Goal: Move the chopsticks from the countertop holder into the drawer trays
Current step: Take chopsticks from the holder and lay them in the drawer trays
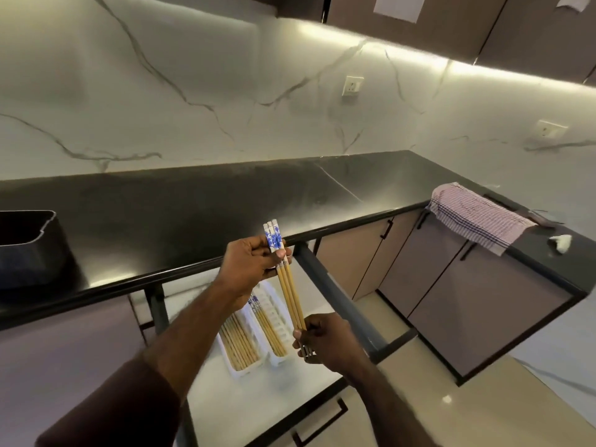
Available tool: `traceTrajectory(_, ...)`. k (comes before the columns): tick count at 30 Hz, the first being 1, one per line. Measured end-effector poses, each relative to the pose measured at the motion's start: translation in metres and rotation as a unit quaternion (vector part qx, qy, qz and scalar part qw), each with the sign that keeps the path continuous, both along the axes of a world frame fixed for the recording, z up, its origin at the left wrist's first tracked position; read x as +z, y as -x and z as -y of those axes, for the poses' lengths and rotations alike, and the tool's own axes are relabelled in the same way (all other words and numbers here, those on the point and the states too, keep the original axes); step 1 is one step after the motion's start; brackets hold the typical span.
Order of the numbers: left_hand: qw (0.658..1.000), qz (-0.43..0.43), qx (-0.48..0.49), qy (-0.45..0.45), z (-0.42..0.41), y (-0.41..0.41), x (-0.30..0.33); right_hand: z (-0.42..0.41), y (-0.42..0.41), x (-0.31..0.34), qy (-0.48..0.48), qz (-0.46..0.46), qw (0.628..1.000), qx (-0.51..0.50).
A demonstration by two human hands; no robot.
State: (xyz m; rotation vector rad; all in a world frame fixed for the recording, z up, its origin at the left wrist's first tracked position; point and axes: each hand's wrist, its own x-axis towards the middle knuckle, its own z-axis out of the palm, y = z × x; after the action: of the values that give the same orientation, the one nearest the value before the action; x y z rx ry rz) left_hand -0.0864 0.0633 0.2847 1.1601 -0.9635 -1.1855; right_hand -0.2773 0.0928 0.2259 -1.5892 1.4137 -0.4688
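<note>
Your left hand point(251, 262) pinches a small bundle of chopsticks point(288, 282) near their blue-patterned tops, while your right hand point(325, 341) closes its fingers round the plain tips lower down. Holding both ends this way likely lets you square the sticks into one neat bundle so they drop together instead of scattering.

The bundle hangs in the air over the open drawer point(258, 391), slanting from far left down to near right, roughly in line with the two white trays point(274, 321) lying below. The left tray already holds a row of sticks; the right tray holds several more, with bare ribbed space showing along its right side. That matching slant suggests you are lining the bundle up with a tray before lowering it, most likely the right one.

The dark holder point(30, 243) sits at the far left on the black desk point(193, 201); whether any sticks remain in it cannot be told. A checked cloth point(477, 217) drapes over the desk edge at the right, well apart from your work.
</note>
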Motion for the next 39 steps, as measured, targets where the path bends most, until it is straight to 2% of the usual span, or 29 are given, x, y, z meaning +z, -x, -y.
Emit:
traceTrajectory(7,0.994,-0.001,0.037,-0.105,0.079,0.018,-0.095,0.064,0.014,-0.059,-0.081,-0.058,0.995,0.000)
traceTrajectory(14,0.975,0.045,0.041,-0.214,0.132,0.012,-0.172,0.120,0.008,-0.116,-0.177,-0.094,0.980,-0.005)
traceTrajectory(19,0.966,0.035,0.059,-0.249,0.143,0.010,-0.208,0.144,-0.005,-0.146,-0.206,-0.125,0.971,0.003)
traceTrajectory(25,0.955,0.094,0.058,-0.275,0.148,0.011,-0.242,0.167,-0.021,-0.178,-0.223,-0.159,0.962,0.011)
traceTrajectory(29,0.937,0.191,0.055,-0.287,0.156,0.016,-0.262,0.179,-0.030,-0.195,-0.223,-0.189,0.956,0.002)
traceTrajectory(33,0.914,0.316,0.020,-0.255,0.161,0.023,-0.276,0.184,-0.041,-0.205,-0.207,-0.226,0.952,0.005)
traceTrajectory(36,0.878,0.422,-0.038,-0.221,0.164,0.023,-0.287,0.185,-0.047,-0.213,-0.187,-0.258,0.948,0.022)
traceTrajectory(39,0.826,0.516,-0.117,-0.192,0.165,0.020,-0.296,0.186,-0.049,-0.220,-0.193,-0.278,0.941,0.025)
